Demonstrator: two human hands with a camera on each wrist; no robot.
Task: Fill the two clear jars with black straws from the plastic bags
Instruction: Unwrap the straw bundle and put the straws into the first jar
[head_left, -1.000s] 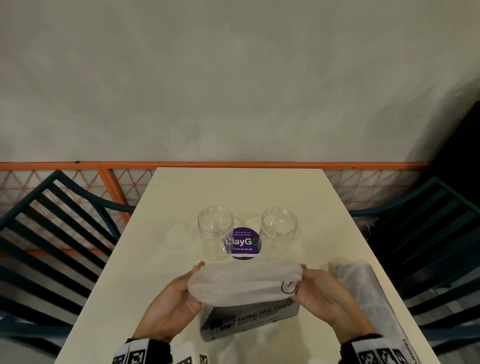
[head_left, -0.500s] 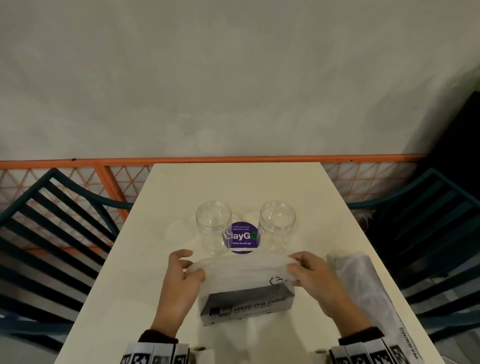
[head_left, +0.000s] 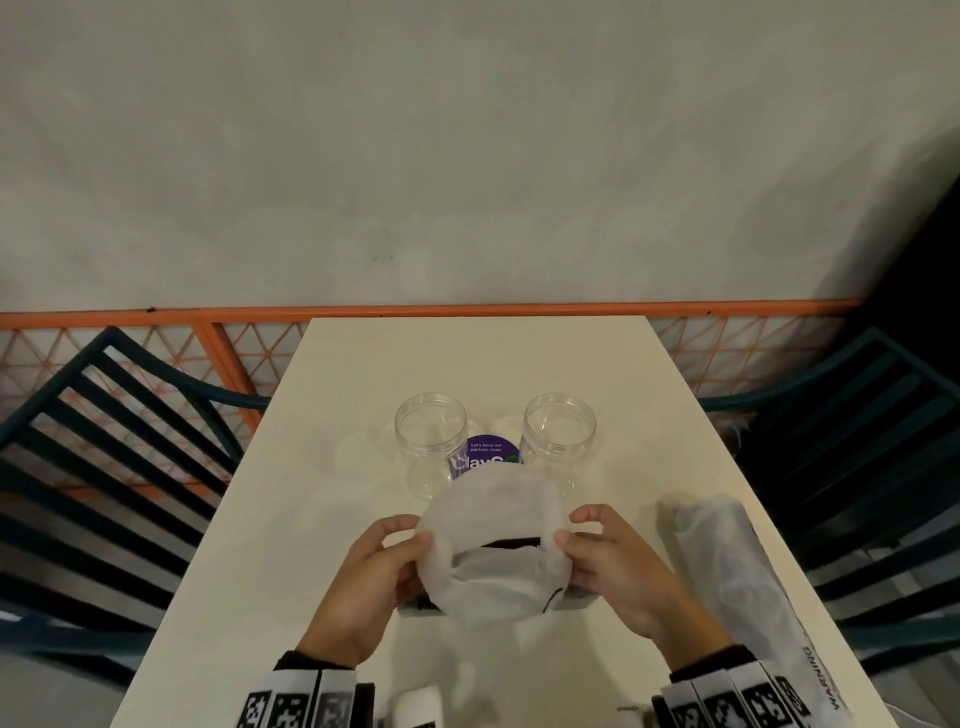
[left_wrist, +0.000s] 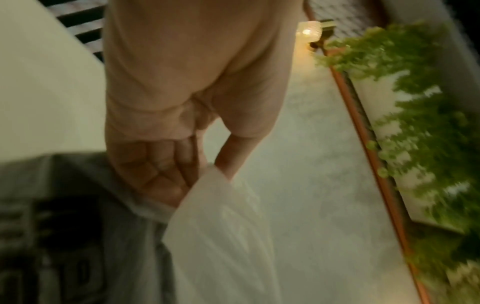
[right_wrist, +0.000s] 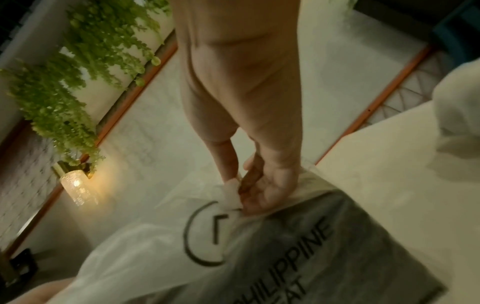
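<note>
Both clear jars at frame centre stand empty. Your left hand and right hand pinch the plastic bag mouth apart, lower centre; black straws show inside. A second bag waits lower right.

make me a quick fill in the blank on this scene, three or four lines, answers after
1. The two clear jars hold ____ straws.
2. Both hands pinch the mouth of the ____ bag.
3. The round sticker between the jars is ____.
4. A second bag lies beside the person's ____ hand, across from the left hand.

Missing words: no; plastic; purple; right
</note>
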